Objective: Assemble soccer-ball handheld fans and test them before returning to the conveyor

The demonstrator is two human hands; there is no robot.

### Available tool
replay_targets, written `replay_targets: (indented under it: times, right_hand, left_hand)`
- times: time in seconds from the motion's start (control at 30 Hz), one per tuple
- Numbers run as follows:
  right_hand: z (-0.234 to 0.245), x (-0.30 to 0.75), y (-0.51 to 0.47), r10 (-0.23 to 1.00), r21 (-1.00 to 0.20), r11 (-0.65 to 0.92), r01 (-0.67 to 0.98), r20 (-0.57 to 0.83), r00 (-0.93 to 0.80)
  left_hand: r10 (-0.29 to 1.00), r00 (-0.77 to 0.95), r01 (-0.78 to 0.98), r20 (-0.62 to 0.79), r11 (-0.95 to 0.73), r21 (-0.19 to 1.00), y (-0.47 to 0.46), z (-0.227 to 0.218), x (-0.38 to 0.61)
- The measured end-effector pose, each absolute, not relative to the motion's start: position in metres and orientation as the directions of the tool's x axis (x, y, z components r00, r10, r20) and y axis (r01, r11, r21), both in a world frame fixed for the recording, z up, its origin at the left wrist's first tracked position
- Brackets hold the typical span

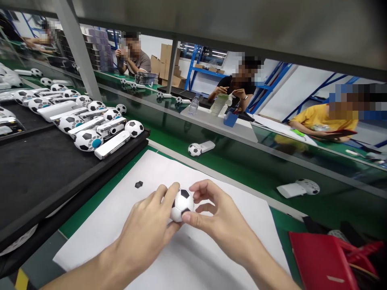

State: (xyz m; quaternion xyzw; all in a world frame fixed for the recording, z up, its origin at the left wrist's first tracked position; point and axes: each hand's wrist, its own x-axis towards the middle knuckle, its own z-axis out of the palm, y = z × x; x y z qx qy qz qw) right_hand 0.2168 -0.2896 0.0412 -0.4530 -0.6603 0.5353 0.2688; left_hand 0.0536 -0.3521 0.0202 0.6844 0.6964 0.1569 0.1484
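A small black-and-white toy soccer ball (182,204) is held just above a white paper sheet (211,262). My left hand (148,219) is closed around its left side, with the fingers over the top and the thumb underneath. On the right, my right hand (219,217) has its thumb pressed on the ball near a black patch. Its other fingers curve around the ball's right edge, and whether they all touch cannot be made out. One loose black pentagon-like piece (138,184) lies on the paper, left of my hands.
A black tray (60,169) at left bears several ball-ended white devices (87,140). Similar pieces (195,149) lie on the green belt beyond the paper. A red box or folder (323,262) sits at lower right. Several people work across the line, under a grey overhead shelf (211,24).
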Motion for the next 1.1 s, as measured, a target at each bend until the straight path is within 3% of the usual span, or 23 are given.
replay_targets:
  times: [0.13,0.27,0.5,0.67,1.1]
  right_hand:
    - [0.044,0.221,-0.288,0.791,-0.955,-0.105,0.277,-0.249,-0.559]
    - [0.047,0.219,-0.292,0.683,-0.975,-0.151,0.163,-0.222,-0.696]
    - [0.041,0.22,-0.302,0.734,-0.941,-0.307,0.14,-0.328,-0.595]
    - [0.033,0.23,-0.304,0.707,-0.939,-0.301,0.165,-0.336,-0.623]
    - [0.021,0.244,-0.305,0.686,-0.923,-0.317,0.218,-0.382,-0.619]
  left_hand:
    - [0.994,0.099,0.921,0.055,-0.113,0.373,-0.353,0.015,0.051]
    - [0.986,0.161,0.912,0.031,-0.161,0.379,-0.354,0.009,0.052]
    - [0.972,0.234,0.855,0.017,-0.214,0.473,-0.358,-0.001,0.052]
    - [0.935,0.354,0.784,0.02,-0.309,0.538,-0.354,-0.006,0.051]
    - [0.92,0.391,0.843,0.025,-0.369,0.391,-0.349,-0.014,0.062]
